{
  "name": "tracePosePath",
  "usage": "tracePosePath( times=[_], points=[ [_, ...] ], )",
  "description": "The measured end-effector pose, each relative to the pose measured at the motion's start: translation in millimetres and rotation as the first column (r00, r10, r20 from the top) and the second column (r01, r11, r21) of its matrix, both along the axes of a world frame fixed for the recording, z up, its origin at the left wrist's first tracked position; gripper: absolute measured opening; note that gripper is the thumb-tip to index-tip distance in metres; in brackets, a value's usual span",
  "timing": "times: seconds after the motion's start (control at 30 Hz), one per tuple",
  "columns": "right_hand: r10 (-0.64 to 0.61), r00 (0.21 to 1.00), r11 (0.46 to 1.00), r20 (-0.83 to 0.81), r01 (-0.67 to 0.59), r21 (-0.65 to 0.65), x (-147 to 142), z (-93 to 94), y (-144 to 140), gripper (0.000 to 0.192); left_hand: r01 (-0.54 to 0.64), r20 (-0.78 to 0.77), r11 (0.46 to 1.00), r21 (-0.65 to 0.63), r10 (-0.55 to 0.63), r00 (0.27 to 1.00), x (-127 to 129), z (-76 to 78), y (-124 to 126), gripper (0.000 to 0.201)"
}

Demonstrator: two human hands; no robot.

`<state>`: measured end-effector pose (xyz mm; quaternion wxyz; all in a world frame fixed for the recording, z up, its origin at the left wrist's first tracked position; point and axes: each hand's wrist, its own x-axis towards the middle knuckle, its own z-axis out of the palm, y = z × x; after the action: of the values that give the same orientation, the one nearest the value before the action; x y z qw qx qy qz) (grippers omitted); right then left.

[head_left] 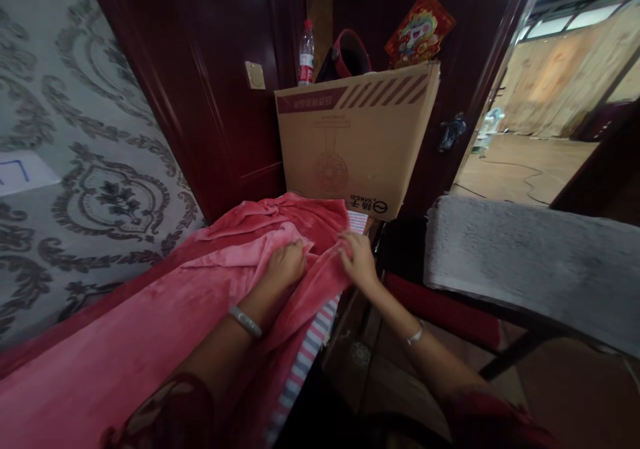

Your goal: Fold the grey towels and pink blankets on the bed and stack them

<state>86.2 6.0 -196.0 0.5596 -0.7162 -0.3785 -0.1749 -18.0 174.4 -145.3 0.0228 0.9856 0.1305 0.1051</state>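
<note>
A pink plush blanket (150, 315) lies rumpled over a bed, with folds bunched toward its far end. My left hand (287, 262) is closed on a fold of the blanket near the middle, its fingertips turned under. At the blanket's right edge, my right hand (358, 259) pinches the cloth between thumb and fingers. Under the blanket, a striped sheet (313, 342) shows along the bed's right side.
Beyond the bed's far end stands a large cardboard box (350, 142) with a plastic bottle (307, 55) on top. On the right is a bench-like seat with a grey cover (525, 262). Patterned wall (110, 189) borders the left; a doorway opens at far right.
</note>
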Motion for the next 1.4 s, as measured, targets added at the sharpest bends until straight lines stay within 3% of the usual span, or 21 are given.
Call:
tracePosePath(
  times=[0.07, 0.13, 0.2, 0.3, 0.4, 0.5, 0.57, 0.7, 0.77, 0.83, 1.03, 1.17, 1.27, 1.33, 1.4],
  points=[
    [-0.116, 0.964, 0.993, -0.239, 0.121, 0.007, 45, -6.5, -4, 0.028, 0.020, 0.008, 1.000, -0.015, -0.020, 1.000, 7, 0.4, 0, 0.033],
    [-0.084, 0.892, 0.996, -0.444, 0.092, -0.003, 72, -17.1, -3, 0.025, 0.077, 0.057, 0.993, -0.088, -0.073, 0.996, 15, -0.3, 0, 0.027],
    [0.005, 0.847, 1.000, -0.531, 0.008, 0.022, 80, -27.5, 1, 0.017, 0.116, 0.129, 0.980, -0.163, -0.095, 0.987, 24, -2.9, 3, 0.018],
    [0.134, 0.838, 0.990, -0.530, -0.095, 0.101, 71, -34.0, 5, 0.021, 0.085, 0.290, 0.921, -0.380, 0.031, 0.957, 34, -7.3, 14, 0.013],
    [0.289, 0.803, 0.955, -0.521, -0.200, 0.221, 53, -25.7, 3, 0.032, 0.106, 0.387, 0.812, -0.574, 0.155, 0.909, 35, -6.6, 28, 0.024],
    [0.541, 0.651, 0.838, -0.532, -0.358, 0.413, 32, -8.8, 1, 0.041, 0.180, 0.431, 0.725, -0.665, 0.175, 0.886, 26, -0.7, 37, 0.028],
    [0.626, 0.586, 0.779, -0.515, -0.436, 0.450, 20, 2.3, 5, 0.039, 0.241, 0.457, 0.661, -0.711, 0.174, 0.873, 17, 4.0, 37, 0.030],
    [0.567, 0.751, 0.818, -0.337, -0.468, 0.334, 6, 19.7, 18, 0.029, 0.358, 0.496, 0.550, -0.754, 0.120, 0.860, 0, 11.3, 32, 0.028],
    [0.537, 0.804, 0.836, -0.253, -0.469, 0.285, 9, 26.7, 24, 0.026, 0.387, 0.504, 0.560, -0.733, 0.064, 0.861, -5, 13.8, 31, 0.024],
    [0.549, 0.795, 0.832, -0.259, -0.488, 0.265, 17, 32.2, 29, 0.027, 0.393, 0.505, 0.612, -0.686, 0.012, 0.863, -8, 15.9, 31, 0.022],
    [0.723, 0.535, 0.691, -0.437, -0.569, 0.446, 47, 37.0, 51, 0.038, 0.379, 0.477, 0.676, -0.632, -0.046, 0.878, -13, 20.4, 33, 0.021],
    [0.763, 0.477, 0.643, -0.437, -0.630, 0.434, 51, 36.8, 68, 0.032, 0.379, 0.459, 0.677, -0.631, -0.069, 0.886, -16, 22.9, 33, 0.021],
    [0.753, 0.477, 0.652, -0.453, -0.634, 0.416, 52, 39.3, 79, 0.034, 0.377, 0.466, 0.683, -0.625, -0.061, 0.883, -16, 22.2, 36, 0.023],
    [0.729, 0.497, 0.680, -0.470, -0.599, 0.423, 54, 42.8, 86, 0.033, 0.331, 0.458, 0.742, -0.583, -0.037, 0.888, -19, 19.5, 36, 0.018],
    [0.714, 0.512, 0.699, -0.477, -0.562, 0.443, 58, 48.4, 92, 0.031, 0.217, 0.422, 0.846, -0.487, 0.010, 0.906, -28, 15.2, 31, 0.012]
  ],
)
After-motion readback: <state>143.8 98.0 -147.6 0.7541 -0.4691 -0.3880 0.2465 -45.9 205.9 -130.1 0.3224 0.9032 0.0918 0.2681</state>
